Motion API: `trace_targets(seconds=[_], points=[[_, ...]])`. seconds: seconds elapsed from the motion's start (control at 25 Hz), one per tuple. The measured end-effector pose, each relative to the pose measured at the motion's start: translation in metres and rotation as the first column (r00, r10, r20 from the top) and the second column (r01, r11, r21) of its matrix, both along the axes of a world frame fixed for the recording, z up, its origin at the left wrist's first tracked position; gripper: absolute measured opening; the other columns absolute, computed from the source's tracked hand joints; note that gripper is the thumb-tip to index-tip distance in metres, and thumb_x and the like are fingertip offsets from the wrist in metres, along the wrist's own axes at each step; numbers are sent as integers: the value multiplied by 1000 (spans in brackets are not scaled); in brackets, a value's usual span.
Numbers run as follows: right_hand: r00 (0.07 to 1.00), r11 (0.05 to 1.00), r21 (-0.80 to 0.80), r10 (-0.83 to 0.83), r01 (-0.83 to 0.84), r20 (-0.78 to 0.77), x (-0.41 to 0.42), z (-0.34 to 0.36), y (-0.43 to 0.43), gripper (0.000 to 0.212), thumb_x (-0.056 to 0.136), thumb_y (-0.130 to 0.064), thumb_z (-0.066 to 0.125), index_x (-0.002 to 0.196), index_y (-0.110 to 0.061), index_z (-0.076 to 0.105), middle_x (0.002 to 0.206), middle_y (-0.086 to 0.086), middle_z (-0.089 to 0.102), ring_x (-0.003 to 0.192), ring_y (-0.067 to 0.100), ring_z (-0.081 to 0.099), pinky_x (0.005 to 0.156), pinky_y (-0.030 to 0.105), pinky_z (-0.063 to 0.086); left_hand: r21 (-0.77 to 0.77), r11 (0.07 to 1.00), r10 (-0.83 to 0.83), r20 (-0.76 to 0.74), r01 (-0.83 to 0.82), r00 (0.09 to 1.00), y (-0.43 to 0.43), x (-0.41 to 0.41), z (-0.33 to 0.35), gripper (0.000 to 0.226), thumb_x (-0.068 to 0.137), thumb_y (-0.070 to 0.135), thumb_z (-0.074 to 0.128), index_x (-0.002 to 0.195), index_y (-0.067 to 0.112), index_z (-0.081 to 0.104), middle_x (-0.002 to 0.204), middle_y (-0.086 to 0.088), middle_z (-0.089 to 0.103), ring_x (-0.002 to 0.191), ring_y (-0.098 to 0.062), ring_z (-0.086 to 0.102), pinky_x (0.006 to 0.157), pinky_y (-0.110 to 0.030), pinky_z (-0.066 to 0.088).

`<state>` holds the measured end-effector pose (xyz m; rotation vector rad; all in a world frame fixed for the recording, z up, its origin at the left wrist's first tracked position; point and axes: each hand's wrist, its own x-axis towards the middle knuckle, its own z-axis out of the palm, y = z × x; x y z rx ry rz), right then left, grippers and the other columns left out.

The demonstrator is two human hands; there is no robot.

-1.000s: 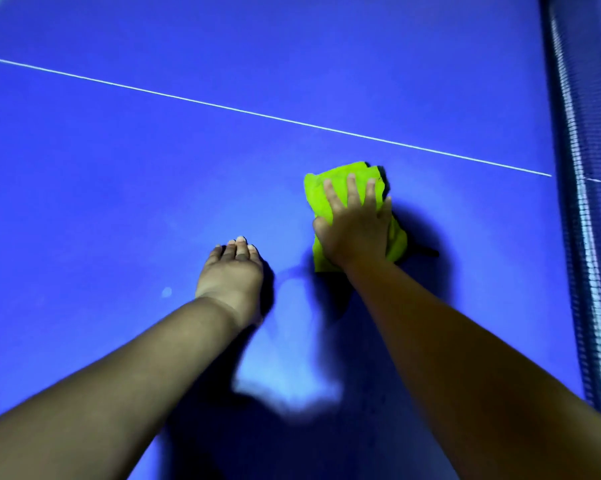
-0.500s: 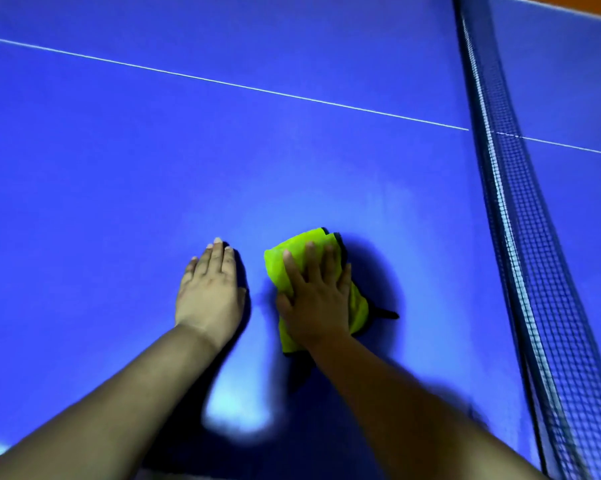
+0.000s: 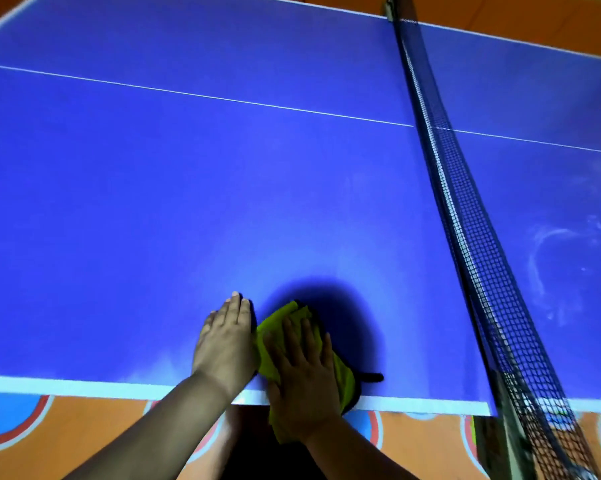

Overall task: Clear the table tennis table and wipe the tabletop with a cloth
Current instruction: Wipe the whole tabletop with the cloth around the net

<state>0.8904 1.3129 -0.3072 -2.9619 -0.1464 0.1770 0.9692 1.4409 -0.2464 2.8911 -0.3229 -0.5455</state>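
Floor (image 3: 94, 434): orange, painted with blue discs ringed in red and white; it shows below the near edge at lower left and again beyond the far edge.
Surface (image 3: 153, 220): blue table tennis tabletop that fills most of the view.
Edge band (image 3: 67, 386): white stripe along the near edge of the surface.
Centre line (image 3: 188, 94): thin white line that crosses the surface from the left and passes under the net.
Left hand (image 3: 228, 344): lies flat on the surface near the near edge, palm down, fingers straight and held together, holding nothing. It is just beside the left border of the cloth; contact cannot be told.
Cloth (image 3: 274, 327): yellow-green and crumpled. It lies on the surface at the near edge, between the two hands and under the right one, and its lower part hangs over the edge band.
Right hand (image 3: 306, 372): presses down on the cloth with straight, spread fingers, and its wrist reaches past the near edge.
Dark strip (image 3: 371, 377): short black piece that sticks out from the right side of the cloth; what it is cannot be told.
Shadow (image 3: 344, 306): rounded dark patch on the surface, beyond and to the right of the hands.
Net post (image 3: 392, 10): stands at the far edge.
Net (image 3: 472, 244): dark mesh with a pale top tape; it runs from far edge to near edge, well right of the hands.
Smears (image 3: 538, 258): pale curved streaks on the half of the surface right of the net.
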Motion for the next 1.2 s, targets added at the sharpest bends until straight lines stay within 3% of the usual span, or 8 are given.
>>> trace_targets(seconds=[0.2, 0.44, 0.68, 0.84, 1.0, 1.08, 1.2], points=[[992, 991, -29, -128, 127, -21, 9, -1, -39, 74, 74, -52, 46, 145, -31, 38, 150, 4, 40, 141, 32, 24, 108, 56, 17, -29, 998, -55, -54, 54, 997, -14, 6, 2, 82, 87, 33, 55, 149, 15, 4, 158, -3, 1, 145, -16, 2, 115, -31, 3], [986, 982, -86, -165, 165, 6, 111, -9, -84, 76, 72, -60, 43, 142, -33, 42, 150, 4, 41, 141, 29, 22, 108, 55, 14, -7, 999, -42, -27, 42, 999, -31, 61, -4, 90, 82, 36, 58, 150, 18, 2, 158, -2, -2, 145, -16, -2, 115, -32, -1], [989, 989, -15, -145, 145, -7, 238, -14, -125, 78, 76, -64, 21, 150, -39, 19, 161, -3, 10, 148, 28, 0, 112, 52, -12, 7, 1000, -25, -31, 25, 999, -88, 167, -11, 93, 82, 40, 62, 150, 16, 3, 158, -4, -3, 145, -17, -3, 115, -33, -3], [993, 993, -13, -116, 116, -6, 332, -18, -154, 75, 79, -63, 23, 150, -39, 18, 162, -2, 7, 148, 29, -3, 114, 56, -8, 64, 998, -11, -44, 13, 999, -132, 246, -19, 100, 79, 46, 64, 149, 14, 1, 158, -7, -7, 145, -19, -7, 116, -36, -3], [992, 994, 5, -108, 108, -61, 426, -20, -178, 72, 85, -60, 37, 150, -45, 10, 162, -4, -2, 148, 28, -9, 115, 56, -9, 140, 989, -34, -71, 43, 997, -165, 298, -21, 99, 81, 46, 61, 149, 12, -1, 157, -9, -8, 145, -22, -7, 117, -40, -3], [995, 995, -6, -95, 95, -18, 471, -21, -188, 73, 85, -58, 46, 149, -44, 15, 161, -5, 3, 147, 30, -4, 115, 58, -1, 201, 977, -57, -103, 77, 993, -175, 312, -25, 97, 84, 45, 59, 149, 8, -2, 157, -13, -8, 145, -25, -6, 117, -41, -3], [996, 996, -69, -49, 54, 81, 537, -32, -202, 73, 83, -66, 42, 148, -40, 25, 160, -1, 18, 147, 32, 9, 112, 59, 13, 319, 940, -94, -106, 123, 990, -193, 328, -33, 75, 93, 25, 45, 145, -6, 1, 153, -28, -1, 143, -38, 2, 117, -45, 1]])
